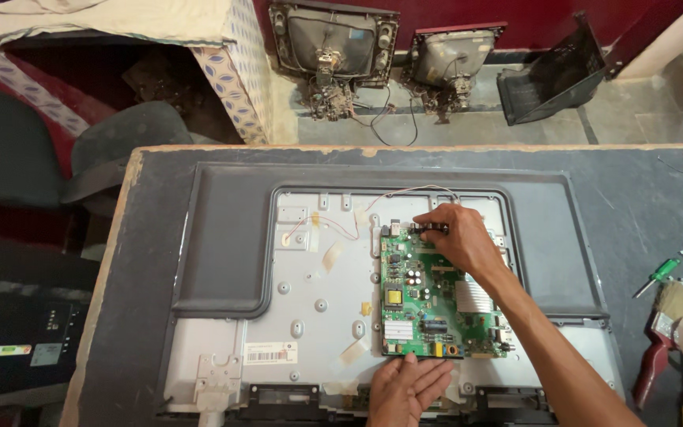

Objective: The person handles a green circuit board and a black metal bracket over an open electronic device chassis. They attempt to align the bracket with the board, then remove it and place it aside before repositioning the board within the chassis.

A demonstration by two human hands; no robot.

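While right hand (456, 237) pinches connector (430, 227) at circuit board's (428, 304) top edge | left hand (406, 389) flat, fingers released, steadying bottom edge | advice: pull straight, avoid flexing board.

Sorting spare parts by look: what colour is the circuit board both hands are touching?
Green, seen in the head view: the circuit board sits on the grey metal panel.

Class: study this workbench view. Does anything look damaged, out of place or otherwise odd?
Yes. The flat television lies face down, back cover off, green circuit board exposed. Behind the table, two old tube sets stand opened, their wiring hanging loose.
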